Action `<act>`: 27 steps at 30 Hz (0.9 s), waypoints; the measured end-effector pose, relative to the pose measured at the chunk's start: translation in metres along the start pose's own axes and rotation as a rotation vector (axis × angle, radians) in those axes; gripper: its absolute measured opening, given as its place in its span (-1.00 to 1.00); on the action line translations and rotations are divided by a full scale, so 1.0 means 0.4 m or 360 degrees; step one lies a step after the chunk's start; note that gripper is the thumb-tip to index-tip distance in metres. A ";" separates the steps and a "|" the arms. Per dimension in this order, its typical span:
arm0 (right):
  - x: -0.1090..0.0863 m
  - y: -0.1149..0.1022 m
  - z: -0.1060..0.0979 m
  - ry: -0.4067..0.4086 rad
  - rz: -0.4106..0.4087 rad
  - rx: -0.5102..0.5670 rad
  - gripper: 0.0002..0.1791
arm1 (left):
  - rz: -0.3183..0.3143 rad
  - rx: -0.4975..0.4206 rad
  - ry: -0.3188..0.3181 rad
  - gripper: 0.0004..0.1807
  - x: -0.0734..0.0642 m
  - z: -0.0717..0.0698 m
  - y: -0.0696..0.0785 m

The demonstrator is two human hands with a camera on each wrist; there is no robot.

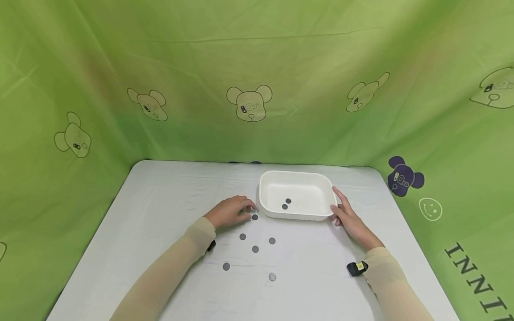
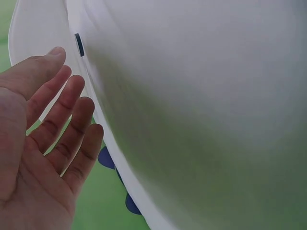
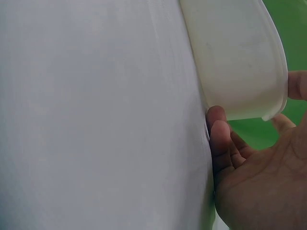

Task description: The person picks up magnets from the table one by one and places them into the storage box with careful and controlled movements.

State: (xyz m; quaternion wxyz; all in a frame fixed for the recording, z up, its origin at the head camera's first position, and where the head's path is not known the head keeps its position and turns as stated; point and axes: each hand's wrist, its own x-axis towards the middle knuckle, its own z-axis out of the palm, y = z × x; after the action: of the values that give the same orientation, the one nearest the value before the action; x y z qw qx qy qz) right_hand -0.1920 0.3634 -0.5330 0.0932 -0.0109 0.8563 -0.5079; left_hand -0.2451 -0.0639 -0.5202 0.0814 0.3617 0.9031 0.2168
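A white rectangular tub (image 1: 299,217) with rounded corners stands toward the back of the table, two small coins (image 1: 284,207) lying in it. At the tub's right end my right hand (image 1: 353,223) grips the rim, its thumb near the front corner; the right wrist view shows fingers (image 3: 220,136) low against the tub's wall (image 3: 240,72). My left hand (image 1: 230,211) hovers left of the tub with fingers slightly bent and nothing held. Just beside its fingertips lies a coin (image 1: 254,217), seen edge-on as a dark coin (image 2: 79,44) in the left wrist view.
Several more coins lie scattered on the white-covered table (image 1: 168,187) in front of the tub, among them a grey coin (image 1: 255,249) and a shinier coin (image 1: 272,277). A green printed cloth (image 1: 192,129) hangs around the table's back and sides.
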 end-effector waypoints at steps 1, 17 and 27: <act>0.000 -0.001 0.000 0.0004 -0.0002 -0.0001 -0.21 | 0.0002 -0.0002 -0.0006 -0.69 0.002 0.002 0.000; 0.006 0.010 -0.001 -0.0001 -0.0016 -0.0034 -0.22 | 0.0026 0.0063 -0.0049 -0.74 0.017 0.018 0.013; 0.003 0.011 -0.002 -0.0010 -0.0032 -0.0009 -0.20 | 0.0020 0.0107 -0.0054 -0.78 0.016 0.017 0.026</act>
State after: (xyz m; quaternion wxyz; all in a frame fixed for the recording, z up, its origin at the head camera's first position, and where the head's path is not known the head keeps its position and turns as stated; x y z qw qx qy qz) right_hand -0.1931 0.3660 -0.5368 0.0908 -0.0214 0.8573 -0.5064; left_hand -0.2415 -0.0506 -0.5215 0.0831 0.3736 0.9061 0.1805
